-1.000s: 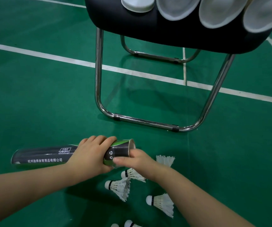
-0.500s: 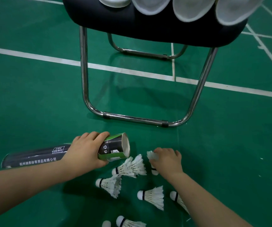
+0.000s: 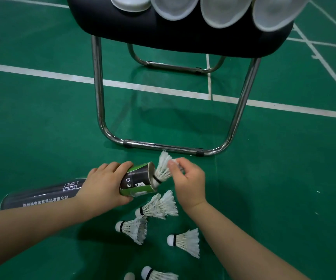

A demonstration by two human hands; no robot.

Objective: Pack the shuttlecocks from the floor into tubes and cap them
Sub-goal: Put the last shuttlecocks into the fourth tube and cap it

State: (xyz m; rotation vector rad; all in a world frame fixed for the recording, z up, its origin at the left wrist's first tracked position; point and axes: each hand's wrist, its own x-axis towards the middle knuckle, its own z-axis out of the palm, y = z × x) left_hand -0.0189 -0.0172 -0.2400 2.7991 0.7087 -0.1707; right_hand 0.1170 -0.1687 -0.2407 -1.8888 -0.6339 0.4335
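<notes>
We see left hand [image 3: 106,182] wrapped round tube [image 3: 138,181] near its mouth; right hand [image 3: 189,184] pinches shuttlecock [image 3: 163,166] by the feathers, cork at tube mouth. Risk: skirt snags tube rim and crumples, or it drops among loose shuttlecocks [image 3: 157,207] below the tube
</notes>
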